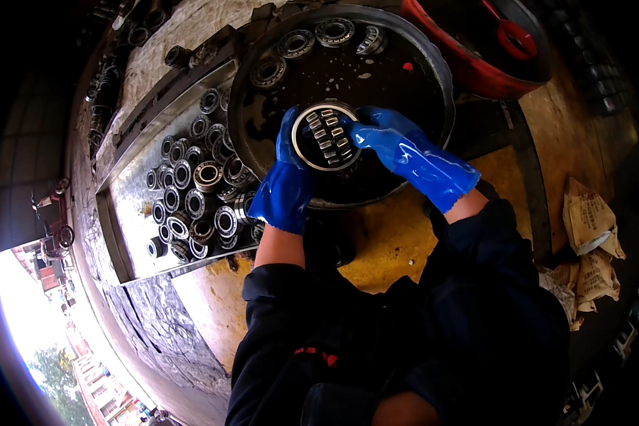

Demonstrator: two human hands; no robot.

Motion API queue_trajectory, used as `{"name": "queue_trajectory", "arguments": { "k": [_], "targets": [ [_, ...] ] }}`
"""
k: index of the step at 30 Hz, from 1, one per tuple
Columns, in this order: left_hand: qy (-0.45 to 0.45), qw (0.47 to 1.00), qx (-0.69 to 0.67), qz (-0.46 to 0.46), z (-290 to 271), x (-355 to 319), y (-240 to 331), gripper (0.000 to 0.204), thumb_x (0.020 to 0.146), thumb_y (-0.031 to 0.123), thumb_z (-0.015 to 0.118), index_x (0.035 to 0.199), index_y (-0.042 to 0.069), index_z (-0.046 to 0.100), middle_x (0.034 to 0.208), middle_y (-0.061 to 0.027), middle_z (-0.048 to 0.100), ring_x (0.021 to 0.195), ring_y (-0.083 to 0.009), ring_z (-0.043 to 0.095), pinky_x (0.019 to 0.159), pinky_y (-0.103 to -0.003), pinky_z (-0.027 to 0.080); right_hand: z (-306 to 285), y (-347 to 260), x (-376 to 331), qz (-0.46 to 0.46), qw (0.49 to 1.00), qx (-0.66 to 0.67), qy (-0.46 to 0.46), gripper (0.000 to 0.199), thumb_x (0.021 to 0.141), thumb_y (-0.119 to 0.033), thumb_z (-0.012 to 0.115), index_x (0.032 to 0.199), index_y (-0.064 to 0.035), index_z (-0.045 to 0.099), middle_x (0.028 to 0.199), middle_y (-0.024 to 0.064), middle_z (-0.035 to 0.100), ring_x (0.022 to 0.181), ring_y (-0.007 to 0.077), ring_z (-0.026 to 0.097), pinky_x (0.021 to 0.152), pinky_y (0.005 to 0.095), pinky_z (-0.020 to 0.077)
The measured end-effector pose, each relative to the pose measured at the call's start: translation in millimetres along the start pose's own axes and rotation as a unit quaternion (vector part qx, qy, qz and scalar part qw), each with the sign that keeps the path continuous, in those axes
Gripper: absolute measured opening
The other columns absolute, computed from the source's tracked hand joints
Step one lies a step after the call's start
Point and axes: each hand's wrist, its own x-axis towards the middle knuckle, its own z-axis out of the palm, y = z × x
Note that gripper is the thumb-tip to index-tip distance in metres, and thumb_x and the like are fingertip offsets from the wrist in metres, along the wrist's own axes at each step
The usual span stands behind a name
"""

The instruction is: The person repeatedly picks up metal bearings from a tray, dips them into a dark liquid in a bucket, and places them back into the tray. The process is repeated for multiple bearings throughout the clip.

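Note:
Both my hands wear blue rubber gloves. Between them, over a round dark basin [444, 78], is a large roller bearing [326, 136] whose outer ring is turned so that two rows of shiny rollers show inside it. My left hand [290, 160] grips the ring's left side, fingers closed along its edge. On the right side my right hand [387, 138] is closed too, its thumb at the rollers and its other fingers behind the ring, partly hidden. Dark liquid fills the basin. Several bearings, one of them a ring-shaped bearing [296, 44], lie along its far side.
To the left, a metal tray [113, 234] carries a heap of bearings [207, 176]. A red container [468, 71] with a red ring-shaped object [516, 40] stands at the far right. Brown paper sacks [591, 216] lie on the right. Near the basin's far right floats a small red piece [407, 67].

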Motion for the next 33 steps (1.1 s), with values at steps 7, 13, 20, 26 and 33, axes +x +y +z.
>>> {"name": "queue_trajectory", "arguments": {
  "k": [7,13,20,26,33],
  "targets": [
    [0.005,1.000,0.003,0.013,10,-4,2,0.054,0.105,0.029,0.048,0.150,-0.001,0.039,0.153,-0.0165,0.044,0.141,-0.0278,0.041,0.121,-0.042,0.031,-1,15,7,0.018,0.978,0.203,0.051,0.056,0.096,-0.055,0.066,0.118,-0.0042,0.071,0.101,0.0064,0.071,0.093,0.0141,0.062,0.088,0.0296,0.0491],
    [0.024,0.999,0.007,0.045,26,-23,4,0.053,0.107,0.022,0.046,0.153,-0.001,0.035,0.156,-0.0157,0.040,0.145,-0.0265,0.037,0.123,-0.041,0.028,-5,35,7,-0.014,0.988,0.131,0.081,0.054,0.098,-0.057,0.062,0.112,-0.0065,0.073,0.098,0.0027,0.069,0.090,0.0103,0.059,0.086,0.0277,0.0485],
    [0.048,0.991,0.029,0.119,75,-92,21,0.052,0.108,0.014,0.043,0.156,-0.001,0.031,0.161,-0.0149,0.035,0.150,-0.0250,0.033,0.126,-0.039,0.025,2,21,6,-0.016,0.983,0.045,0.178,0.054,0.101,-0.055,0.058,0.113,-0.0045,0.073,0.097,0.0031,0.070,0.087,0.0115,0.058,0.087,0.0292,0.0480],
    [0.024,0.975,0.188,0.116,27,-32,3,0.074,0.100,0.053,0.054,0.145,-0.005,0.044,0.142,-0.0194,0.053,0.132,-0.0298,0.049,0.114,-0.041,0.036,4,14,8,0.001,0.972,-0.068,0.225,0.062,0.100,-0.056,0.058,0.125,0.0002,0.069,0.113,0.0099,0.070,0.102,0.0169,0.060,0.096,0.0326,0.0467],
    [0.062,0.898,0.373,0.224,40,-40,-9,0.075,0.096,0.062,0.060,0.129,-0.005,0.061,0.112,-0.0194,0.069,0.106,-0.0267,0.063,0.101,-0.040,0.046,-6,17,6,0.006,0.983,0.015,0.185,0.063,0.100,-0.056,0.058,0.127,0.0002,0.068,0.117,0.0110,0.069,0.105,0.0181,0.060,0.098,0.0331,0.0464]
  ]
}}
